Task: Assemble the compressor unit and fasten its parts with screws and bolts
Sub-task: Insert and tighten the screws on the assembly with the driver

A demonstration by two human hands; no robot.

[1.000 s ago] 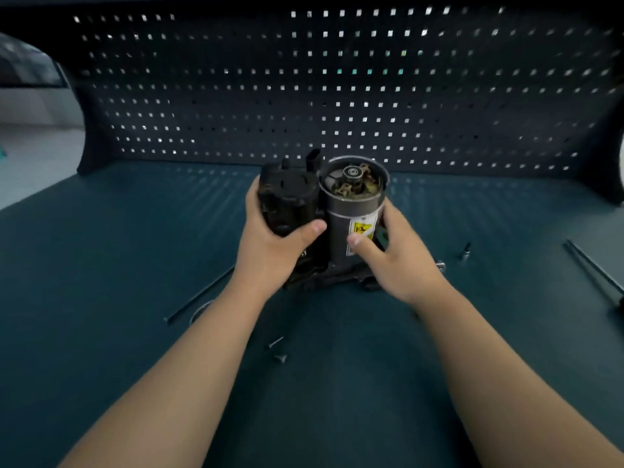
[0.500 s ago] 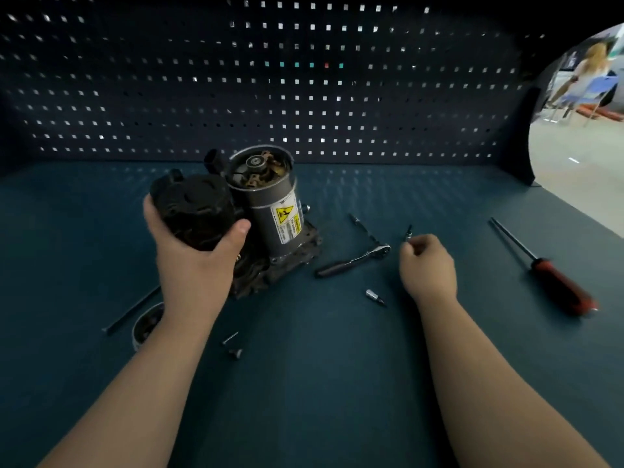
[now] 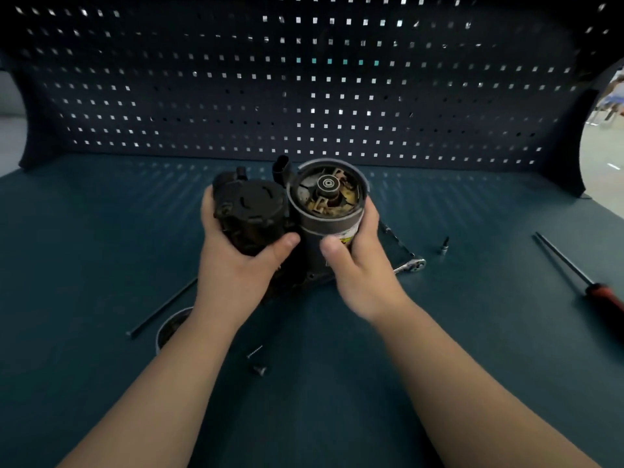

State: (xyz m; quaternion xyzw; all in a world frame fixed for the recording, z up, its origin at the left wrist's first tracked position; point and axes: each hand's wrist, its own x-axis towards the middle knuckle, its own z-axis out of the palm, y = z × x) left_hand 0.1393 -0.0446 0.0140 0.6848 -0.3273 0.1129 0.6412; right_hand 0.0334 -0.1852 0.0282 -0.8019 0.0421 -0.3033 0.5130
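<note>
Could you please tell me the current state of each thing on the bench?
Compressor unit: held in both hands, motor end up.
Motor housing: top open, rotor exposed.
Left hand: grips the black cylinder.
Right hand: grips the motor housing.
Ratchet: lying untouched.
Socket bit: standing upright.
Screwdriver: lying untouched.
Two screws: loose, not fitted.

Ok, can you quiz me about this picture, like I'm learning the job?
1. True or false: the left hand and the right hand both hold the compressor unit.
2. Which tool lies far right on the bench? A) hammer B) red-handled screwdriver C) pliers
3. Which hand grips the grey motor can?

Key: 1 true. 2 B. 3 the right hand.
</note>
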